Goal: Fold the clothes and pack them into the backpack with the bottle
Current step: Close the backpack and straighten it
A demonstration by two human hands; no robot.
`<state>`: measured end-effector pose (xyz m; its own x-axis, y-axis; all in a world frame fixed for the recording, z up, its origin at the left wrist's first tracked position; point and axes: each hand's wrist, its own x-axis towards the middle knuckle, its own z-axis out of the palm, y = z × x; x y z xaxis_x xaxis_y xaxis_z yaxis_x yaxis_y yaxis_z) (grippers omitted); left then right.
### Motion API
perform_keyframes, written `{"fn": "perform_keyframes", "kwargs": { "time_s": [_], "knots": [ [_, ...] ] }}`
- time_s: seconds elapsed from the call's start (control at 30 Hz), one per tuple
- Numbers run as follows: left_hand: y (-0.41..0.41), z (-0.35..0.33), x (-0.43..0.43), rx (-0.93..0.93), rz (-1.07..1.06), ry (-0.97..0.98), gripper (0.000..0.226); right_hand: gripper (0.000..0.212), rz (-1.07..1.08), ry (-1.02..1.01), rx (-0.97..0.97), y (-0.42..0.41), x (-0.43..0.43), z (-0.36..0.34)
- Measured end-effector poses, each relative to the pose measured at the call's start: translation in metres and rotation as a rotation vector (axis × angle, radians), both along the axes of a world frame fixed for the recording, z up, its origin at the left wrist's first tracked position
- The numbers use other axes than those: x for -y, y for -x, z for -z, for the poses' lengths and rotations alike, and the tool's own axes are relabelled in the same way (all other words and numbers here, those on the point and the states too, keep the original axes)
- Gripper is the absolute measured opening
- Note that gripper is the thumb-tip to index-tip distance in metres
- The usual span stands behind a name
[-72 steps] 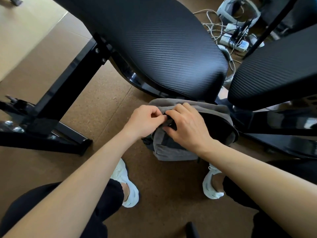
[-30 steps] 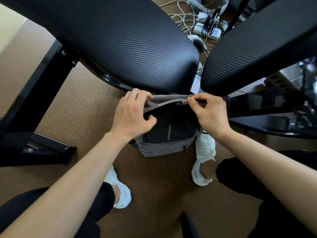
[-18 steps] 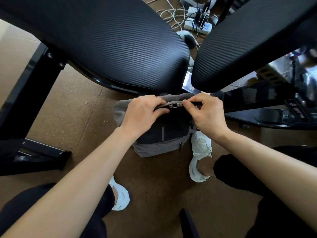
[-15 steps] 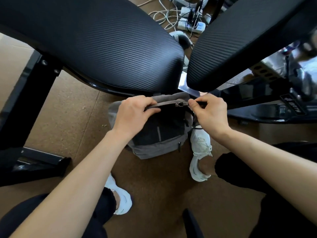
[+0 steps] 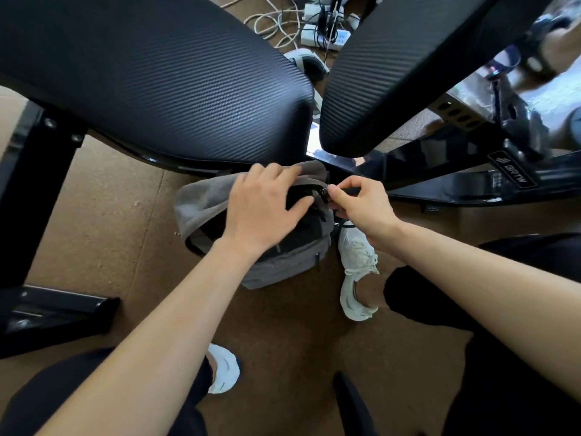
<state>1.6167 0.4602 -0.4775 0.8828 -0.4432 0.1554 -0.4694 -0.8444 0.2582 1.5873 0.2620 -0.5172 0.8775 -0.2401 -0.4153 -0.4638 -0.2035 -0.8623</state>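
Whereas half a second ago the left hand curled its fingers round the top edge of the grey fabric backpack with a dark front panel, it now lies over that top with fingers spread and almost straight. Its thumb stretches across the dark panel and it grips nothing. The right hand has kept its hold: thumb and forefinger pinch the small dark zipper pull, which sits at the right end of the bag's top, much where it was. More of the backpack's grey back side now shows at the left.

The backpack stands on the brown cork-like floor, its top tucked just under the edge of the black ribbed padded bench seat. Its lower front is plain grey, with a short pocket zip near the right corner. Most of the top zip line is hidden beneath the left hand, and nothing of the contents can be seen. The white laced sneaker on the person's right foot lies just beside the bag's right side.
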Motion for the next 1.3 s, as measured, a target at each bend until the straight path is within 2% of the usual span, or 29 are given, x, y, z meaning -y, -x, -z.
{"fn": "perform_keyframes", "kwargs": {
  "time_s": [0.07,0.3,0.53,0.77,0.9,1.03,1.13,1.3],
  "knots": [
    [0.000,0.007,0.007,-0.014,-0.020,-0.015,0.044,0.013,-0.012,0.035,0.015,-0.001,0.001,0.000],
    [-0.008,0.000,-0.010,-0.041,-0.173,0.112,0.028,0.021,-0.017,0.161,-0.040,-0.002,0.010,0.013],
    [-0.011,-0.005,-0.040,-0.035,-0.254,0.170,0.026,0.025,0.071,0.113,-0.260,0.008,0.002,0.069],
    [-0.006,-0.008,-0.058,-0.042,-0.254,0.186,0.025,0.028,0.087,0.190,-0.448,0.017,0.004,0.115],
    [-0.001,-0.007,-0.061,-0.047,-0.238,0.180,0.025,0.025,0.129,0.195,-0.492,0.014,0.008,0.152],
    [-0.009,-0.005,-0.073,-0.198,-0.167,0.226,0.022,0.027,0.142,0.253,-0.482,0.014,-0.002,0.135],
    [-0.022,-0.003,-0.092,-0.314,-0.069,0.256,0.027,0.031,0.109,0.303,-0.499,0.018,-0.006,0.125],
    [-0.028,0.001,-0.119,-0.383,-0.164,0.264,0.025,0.027,0.022,0.288,-0.493,0.021,-0.010,0.110]
  ]
}}
